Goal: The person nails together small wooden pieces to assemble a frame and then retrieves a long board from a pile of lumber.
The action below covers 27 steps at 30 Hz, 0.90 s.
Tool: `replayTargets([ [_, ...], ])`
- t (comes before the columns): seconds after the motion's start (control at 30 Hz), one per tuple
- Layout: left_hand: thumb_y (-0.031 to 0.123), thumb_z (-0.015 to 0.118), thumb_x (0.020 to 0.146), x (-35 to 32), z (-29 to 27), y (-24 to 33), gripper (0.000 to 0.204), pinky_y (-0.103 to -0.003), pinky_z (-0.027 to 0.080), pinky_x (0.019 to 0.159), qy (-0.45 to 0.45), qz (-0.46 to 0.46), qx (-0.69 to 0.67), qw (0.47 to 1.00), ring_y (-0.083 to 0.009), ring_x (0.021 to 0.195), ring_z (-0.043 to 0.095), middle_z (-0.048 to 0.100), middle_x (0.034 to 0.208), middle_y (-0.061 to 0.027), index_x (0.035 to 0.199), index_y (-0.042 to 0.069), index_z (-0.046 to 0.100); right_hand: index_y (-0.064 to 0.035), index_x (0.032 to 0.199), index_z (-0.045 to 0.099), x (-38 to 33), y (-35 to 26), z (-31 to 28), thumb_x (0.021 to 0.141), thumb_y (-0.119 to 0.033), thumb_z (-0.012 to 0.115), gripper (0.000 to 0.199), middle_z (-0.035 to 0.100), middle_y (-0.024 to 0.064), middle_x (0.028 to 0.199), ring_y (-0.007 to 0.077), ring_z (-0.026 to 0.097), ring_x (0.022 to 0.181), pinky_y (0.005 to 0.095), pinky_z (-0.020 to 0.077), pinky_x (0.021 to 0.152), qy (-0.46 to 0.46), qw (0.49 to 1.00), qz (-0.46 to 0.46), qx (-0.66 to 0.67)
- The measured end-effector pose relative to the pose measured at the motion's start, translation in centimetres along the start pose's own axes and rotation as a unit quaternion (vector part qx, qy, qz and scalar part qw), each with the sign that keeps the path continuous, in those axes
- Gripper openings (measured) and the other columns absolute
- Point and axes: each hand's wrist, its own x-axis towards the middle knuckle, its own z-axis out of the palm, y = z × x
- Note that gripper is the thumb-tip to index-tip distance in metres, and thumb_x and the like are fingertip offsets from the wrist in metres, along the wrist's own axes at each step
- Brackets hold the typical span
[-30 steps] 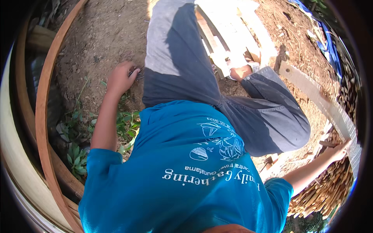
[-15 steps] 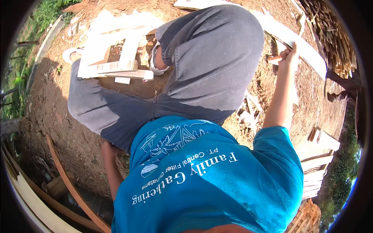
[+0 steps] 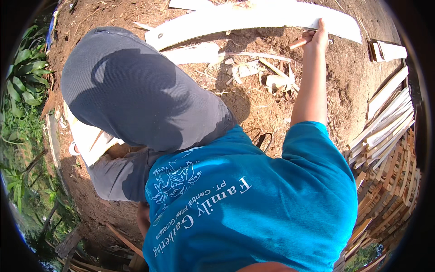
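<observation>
Clock read from mid-view, 12 at the top edge.

Long pale plank [image 3: 253, 17] on the bare ground [image 3: 260, 109], running from about 11 round to 1 o'clock; round hole near its 11 o'clock end. Its bowed look is perhaps partly the lens.

Right grip [image 3: 316, 40] between 1 and 2 o'clock, arm reaching out from the shirt. Fingers closed round a brown stick-like piece [image 3: 297, 43], its free end pointing toward 8; could be a tool handle, the rest being out of sight. Thumb overlaps the plank's near edge; cannot tell whether it pinches the wood or merely rests there.

Left grip hidden; only some left forearm [image 3: 143, 218] shows at 8 o'clock, beside the grey trousers [image 3: 131, 90]. Wide or narrow, cannot tell.

About: pale offcuts [image 3: 277, 82] at 1 o'clock, short of the plank; stacked wood strips [image 3: 385, 181] between 3 and 4; pale boards [image 3: 84, 133] at 9, partly behind the leg; leafy plants [image 3: 28, 81] near 10.

Judgement: step in hand looks like handling the plank at its 1 o'clock end. Next move calls for a firm hold on that edge, the brown piece kept clear of the wood.
</observation>
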Motion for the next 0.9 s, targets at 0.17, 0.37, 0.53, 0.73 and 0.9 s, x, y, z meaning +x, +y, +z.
replayTargets([
  [0.17, 0.012, 0.075, 0.08, 0.2, -3.0, 0.6, 0.049, -0.039, 0.058, 0.076, -0.07, -0.062, -0.027, 0.995, -0.0281, 0.09, 0.072, 0.072, 0.104, -0.0177, 0.126, -0.001, 0.062, -0.0084, 0.085, 0.053, 3.1, 0.7, -8.2, 0.089, -0.032, 0.076, 0.033, 0.043, -0.0008, 0.061, 0.0111, 0.039, 0.045, 0.0262, 0.0353, 0.039, 0.136, 0.99, 0.022, -0.001],
  [0.37, 0.008, 0.074, 0.08, 0.3, -6.8, 2.9, 0.048, -0.037, 0.058, 0.075, -0.126, -0.128, -0.059, 0.982, -0.0257, 0.088, 0.072, 0.072, 0.104, -0.0167, 0.125, -0.003, 0.062, -0.007, 0.082, 0.052, 5.9, 5.8, -15.6, 0.088, -0.021, 0.077, 0.029, 0.05, 0.0019, 0.061, 0.0112, 0.043, 0.044, 0.029, 0.0358, 0.039, 0.277, 0.957, 0.08, -0.016],
  [0.53, 0.005, 0.073, 0.081, -0.2, -9.7, 4.1, 0.047, -0.036, 0.059, 0.074, -0.147, -0.178, -0.096, 0.968, -0.0237, 0.086, 0.072, 0.071, 0.103, -0.0158, 0.125, -0.004, 0.061, -0.0071, 0.082, 0.051, 9.0, 11.5, -20.3, 0.089, -0.025, 0.076, 0.032, 0.052, 0.0017, 0.06, 0.0116, 0.046, 0.046, 0.0286, 0.0404, 0.042, 0.314, 0.943, 0.104, -0.023],
  [0.73, -0.003, 0.065, 0.082, -1.8, -10.6, 3.7, 0.043, -0.035, 0.063, 0.071, -0.119, -0.205, -0.147, 0.96, -0.0242, 0.079, 0.072, 0.069, 0.097, -0.0133, 0.125, -0.007, 0.058, -0.0022, 0.108, 0.053, 3.1, 13.2, -18.4, 0.092, -0.034, 0.071, 0.04, 0.066, 0.0136, 0.082, 0.022, 0.065, 0.064, 0.0354, 0.0538, 0.052, 0.381, 0.846, 0.075, -0.366],
  [0.9, -0.003, 0.063, 0.086, -1.4, -12.3, 3.3, 0.036, -0.035, 0.063, 0.066, -0.063, -0.161, -0.093, 0.981, -0.0243, 0.075, 0.071, 0.067, 0.094, -0.013, 0.121, -0.006, 0.059, -0.0024, 0.11, 0.047, 3.0, 14.2, -16.4, 0.103, -0.028, 0.056, 0.028, 0.063, 0.011, 0.087, 0.019, 0.063, 0.061, 0.0334, 0.053, 0.05, 0.232, 0.958, -0.065, -0.157],
])
